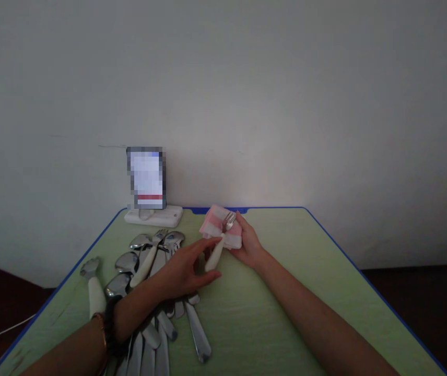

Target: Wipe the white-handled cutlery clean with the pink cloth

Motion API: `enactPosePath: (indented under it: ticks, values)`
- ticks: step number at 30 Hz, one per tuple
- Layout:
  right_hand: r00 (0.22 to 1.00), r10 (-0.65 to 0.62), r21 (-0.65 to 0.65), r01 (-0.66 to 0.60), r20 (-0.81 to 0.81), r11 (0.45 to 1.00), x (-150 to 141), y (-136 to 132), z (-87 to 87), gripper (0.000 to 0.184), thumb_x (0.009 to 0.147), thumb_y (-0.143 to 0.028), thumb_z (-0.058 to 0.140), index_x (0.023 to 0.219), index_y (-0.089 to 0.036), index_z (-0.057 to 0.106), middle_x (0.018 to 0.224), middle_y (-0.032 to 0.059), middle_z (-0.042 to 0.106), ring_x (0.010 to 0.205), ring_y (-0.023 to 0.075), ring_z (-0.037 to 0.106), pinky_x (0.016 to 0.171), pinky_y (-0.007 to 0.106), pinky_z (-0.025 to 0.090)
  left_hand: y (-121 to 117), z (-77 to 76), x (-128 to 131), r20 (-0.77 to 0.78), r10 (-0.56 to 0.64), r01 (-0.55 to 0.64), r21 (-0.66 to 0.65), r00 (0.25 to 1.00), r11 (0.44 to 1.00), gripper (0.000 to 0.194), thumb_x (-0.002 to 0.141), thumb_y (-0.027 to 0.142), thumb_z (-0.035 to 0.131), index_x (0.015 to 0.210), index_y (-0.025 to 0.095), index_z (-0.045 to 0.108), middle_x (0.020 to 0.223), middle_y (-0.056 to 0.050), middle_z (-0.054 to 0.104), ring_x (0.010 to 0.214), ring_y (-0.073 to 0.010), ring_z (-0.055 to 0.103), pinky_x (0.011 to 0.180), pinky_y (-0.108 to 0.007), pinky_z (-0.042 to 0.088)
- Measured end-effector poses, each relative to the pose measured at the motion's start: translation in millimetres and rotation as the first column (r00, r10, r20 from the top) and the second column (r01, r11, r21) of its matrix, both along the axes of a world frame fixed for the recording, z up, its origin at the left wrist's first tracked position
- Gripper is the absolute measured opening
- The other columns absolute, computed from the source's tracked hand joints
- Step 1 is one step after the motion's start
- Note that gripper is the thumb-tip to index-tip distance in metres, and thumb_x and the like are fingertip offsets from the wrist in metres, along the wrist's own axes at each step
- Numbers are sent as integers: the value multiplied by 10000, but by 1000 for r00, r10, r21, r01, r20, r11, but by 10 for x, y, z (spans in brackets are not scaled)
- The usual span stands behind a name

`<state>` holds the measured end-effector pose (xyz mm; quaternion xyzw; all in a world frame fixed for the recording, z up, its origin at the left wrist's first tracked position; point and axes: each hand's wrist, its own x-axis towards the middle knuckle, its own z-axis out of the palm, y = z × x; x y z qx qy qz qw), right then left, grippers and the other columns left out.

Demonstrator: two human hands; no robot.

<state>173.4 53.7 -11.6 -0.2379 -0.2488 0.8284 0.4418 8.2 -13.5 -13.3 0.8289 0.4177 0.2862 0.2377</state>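
- Centrally, the fork (215,254), white-handled, slants with its tines against the folded pink-and-white cloth (212,225), over the counter (274,303).
- Left hand (182,269): fingers and thumb clasping the fork's handle.
- Right hand (250,245): gripping the cloth, near but apart from the left.
- Counter, left side: cutlery heap (118,284); beyond it, a white stand (172,215) bearing an upright screen (148,175).

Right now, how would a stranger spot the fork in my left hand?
On the pale green, blue-edged table, look right of the pile of silver metal cutlery, to the pink-and-white cloth in your right hand. The metal fork with a thick white handle is in your left hand, tines over the cloth. Another white-handled fork lies on the pile; only this one is held.
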Motion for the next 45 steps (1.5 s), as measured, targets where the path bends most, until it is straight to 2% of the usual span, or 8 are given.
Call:
enactPosePath:
  ticks: [7, 11, 16, 24, 32, 37, 41, 45]
  values:
    - [992, -87, 41, 84, 93, 996, -22, 51, -148, 233, 850, -324, 488, 913, -136, 612, 757, 32, 689, 658, 137, 627, 704, 282, 501, 9, -1, 22, -80, -58, 56, -32, 995, 998, 354, 839, 330, 512, 1179, 234, 534, 692, 24, 577, 554, -98, 472, 566, -207, 384]
    - [994, -85, 119, 76, 70, 990, -24, 57, -216, 233, 749, -326, 637, 887, -141, 608, 757, 19, 676, 662, 126, 614, 665, 260, 503, -11, 26, 22, -85, -70, 68, -26, 994, 997, 377, 817, 340, 545, 1180, 240, 529, 725, 23, 578, 558, -97, 469, 568, -205, 377]
    - [989, -114, 90, 106, 93, 990, -35, 54, -198, 244, 730, -337, 657, 871, -145, 604, 713, 8, 668, 640, 127, 614, 634, 255, 506, -18, 31, 7, -100, -85, 84, -12, 991, 996, 557, 739, 345, 633, 1255, 241, 450, 841, -2, 602, 630, -123, 498, 616, -227, 407]
    - [989, -61, 114, 45, 138, 992, -12, 18, -142, 172, 719, -238, 667, 841, -131, 608, 720, 24, 690, 607, 130, 627, 584, 241, 496, 9, -11, 28, -126, -16, 17, 9, 992, 1000, 503, 816, 361, 550, 1290, 242, 431, 818, -9, 616, 689, -146, 548, 694, -259, 443]
    - [980, -26, 144, -3, 197, 990, 9, -9, -128, 171, 708, -220, 669, 837, -124, 610, 669, 18, 680, 575, 124, 612, 555, 229, 475, 17, -21, 27, -127, -6, 9, 23, 992, 1000, 530, 800, 376, 582, 1294, 265, 424, 1017, -32, 635, 792, -156, 576, 745, -265, 447]
    - [983, -104, 88, 92, 149, 992, -14, 22, -122, 129, 770, -252, 609, 834, -141, 606, 691, 15, 679, 590, 123, 607, 589, 235, 477, 9, -2, 19, -131, -44, 46, 7, 990, 999, 530, 794, 399, 586, 1283, 255, 439, 937, -21, 652, 718, -140, 562, 677, -236, 434]
    - [992, -92, 17, 91, 90, 996, -13, 51, -75, 304, 858, -392, 439, 889, -145, 613, 724, 37, 683, 696, 165, 632, 718, 306, 494, 1, 8, 19, -143, -71, 72, 5, 987, 997, 535, 786, 405, 595, 1278, 258, 448, 905, -13, 656, 691, -131, 558, 659, -220, 426]
    - [999, -40, 31, 40, 1, 999, 17, 39, -19, 502, 841, -551, 325, 985, -155, 599, 823, 66, 692, 807, 217, 635, 773, 376, 484, 3, 12, 26, -149, -55, 55, -3, 987, 998, 547, 785, 413, 591, 1287, 256, 440, 883, -9, 661, 698, -135, 564, 663, -223, 429]
